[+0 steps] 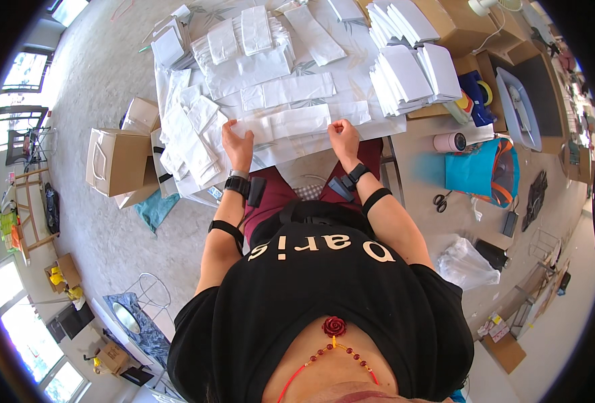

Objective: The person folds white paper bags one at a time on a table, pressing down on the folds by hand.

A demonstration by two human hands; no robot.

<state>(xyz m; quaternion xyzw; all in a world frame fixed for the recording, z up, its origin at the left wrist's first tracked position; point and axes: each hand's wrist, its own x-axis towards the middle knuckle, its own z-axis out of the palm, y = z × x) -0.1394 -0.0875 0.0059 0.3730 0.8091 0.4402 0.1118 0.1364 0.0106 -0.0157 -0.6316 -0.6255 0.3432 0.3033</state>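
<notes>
Working at the counter (371, 127), covered in stacks of white folded pieces. Both forearms reach forward, wrists strapped. Long white folded strip (291, 123) lies across the near edge: left hand (237, 144) grip pinches its left end, right hand (344, 138) grip pinches its right end.

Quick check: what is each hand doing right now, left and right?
Left hand: closed on the left end of the white paper bag lying flat on the table.
Right hand: closed on the same bag's right part.
</notes>
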